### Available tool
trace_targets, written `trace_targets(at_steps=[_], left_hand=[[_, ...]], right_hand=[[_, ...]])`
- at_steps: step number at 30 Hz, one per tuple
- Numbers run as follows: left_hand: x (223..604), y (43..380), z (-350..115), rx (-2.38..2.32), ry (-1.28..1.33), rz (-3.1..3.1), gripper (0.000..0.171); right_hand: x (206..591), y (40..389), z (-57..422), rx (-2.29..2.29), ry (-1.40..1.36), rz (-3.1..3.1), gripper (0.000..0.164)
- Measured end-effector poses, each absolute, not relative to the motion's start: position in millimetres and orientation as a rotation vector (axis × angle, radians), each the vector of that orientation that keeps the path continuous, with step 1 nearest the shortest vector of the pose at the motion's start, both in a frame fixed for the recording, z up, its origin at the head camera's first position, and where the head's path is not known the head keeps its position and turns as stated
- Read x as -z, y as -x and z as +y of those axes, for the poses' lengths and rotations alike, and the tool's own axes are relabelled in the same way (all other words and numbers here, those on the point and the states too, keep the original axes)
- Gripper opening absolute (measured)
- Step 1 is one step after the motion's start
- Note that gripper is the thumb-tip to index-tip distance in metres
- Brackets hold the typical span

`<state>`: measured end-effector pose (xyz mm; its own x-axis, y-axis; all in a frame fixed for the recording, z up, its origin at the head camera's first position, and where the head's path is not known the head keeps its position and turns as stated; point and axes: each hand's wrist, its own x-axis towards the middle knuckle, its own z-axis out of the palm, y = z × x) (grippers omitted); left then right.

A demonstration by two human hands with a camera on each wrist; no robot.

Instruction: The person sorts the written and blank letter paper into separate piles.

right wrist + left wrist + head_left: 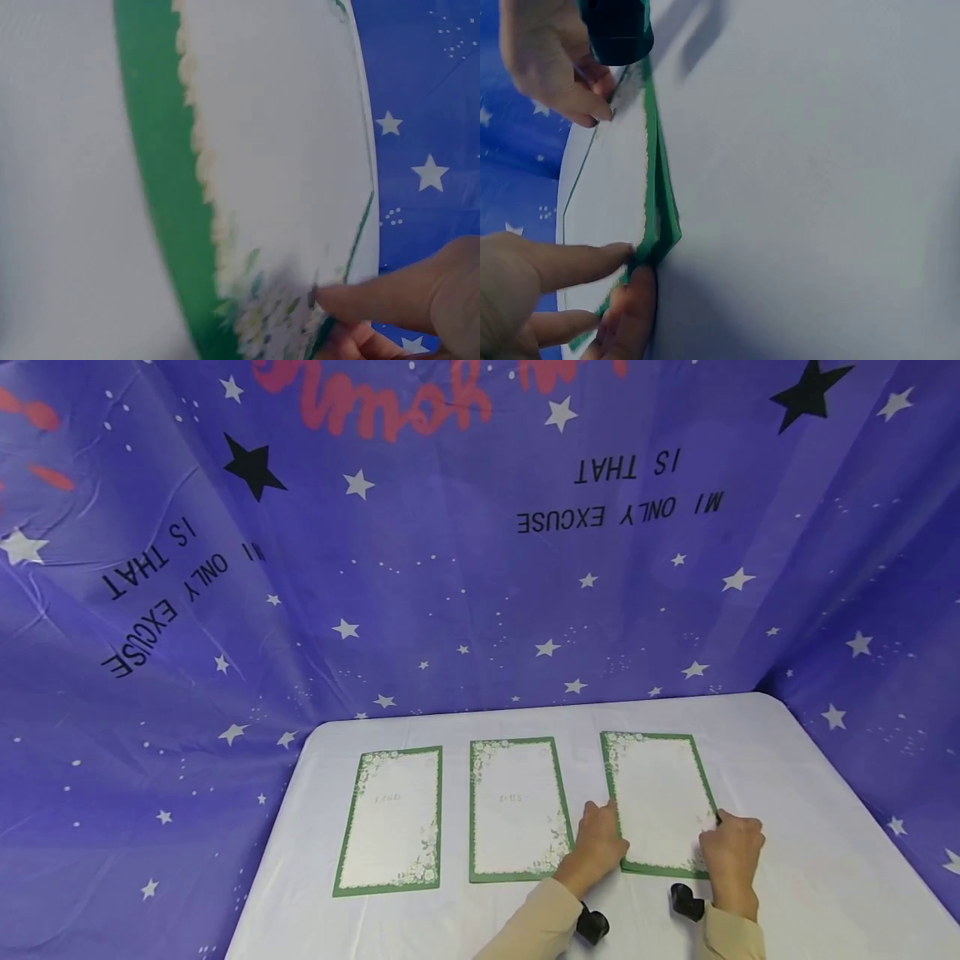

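A green-edged sheet of floral stationery (660, 793), its middle blank, lies at the right of the row on the table. My left hand (596, 843) pinches its left edge, thumb above and fingers below. On the opposite side, my right hand (731, 852) pinches the right edge near the lower corner. In the left wrist view, the near edge of the paper (660, 180) parts into two green layers, slightly lifted. White flowers (266, 322) are printed by my right fingertips. A small dark bit shows at the right fingertips.
Two matching sheets lie flat to the left: a middle sheet (517, 835) and a far-left sheet (390, 843), each with a short faint line of writing. Black wrist-camera mounts hang under both wrists. Behind the white table (285, 902) hangs a purple star-patterned cloth (465, 568).
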<state>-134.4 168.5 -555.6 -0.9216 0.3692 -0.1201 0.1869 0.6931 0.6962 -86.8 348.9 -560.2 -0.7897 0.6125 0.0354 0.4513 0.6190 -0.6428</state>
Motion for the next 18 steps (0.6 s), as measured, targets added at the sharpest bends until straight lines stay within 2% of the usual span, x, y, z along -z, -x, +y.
trace_targets(at_steps=[5, 12, 18], left_hand=[[553.2, 133.1, 150.9, -1.333, -0.396, 2.467, 0.054], [547.0, 136.7, 102.2, -1.700, -0.359, 2.433, 0.033], [544.9, 137.9, 44.7, -1.800, -0.190, 2.675, 0.017]], right_hand=[[546.1, 90.4, 332.9, -0.976, 0.793, -2.534, 0.052], [518.8, 105.7, 281.6, -1.165, 0.540, -2.590, 0.037], [528.7, 112.5, 230.9, -1.350, 0.463, -2.739, 0.030]])
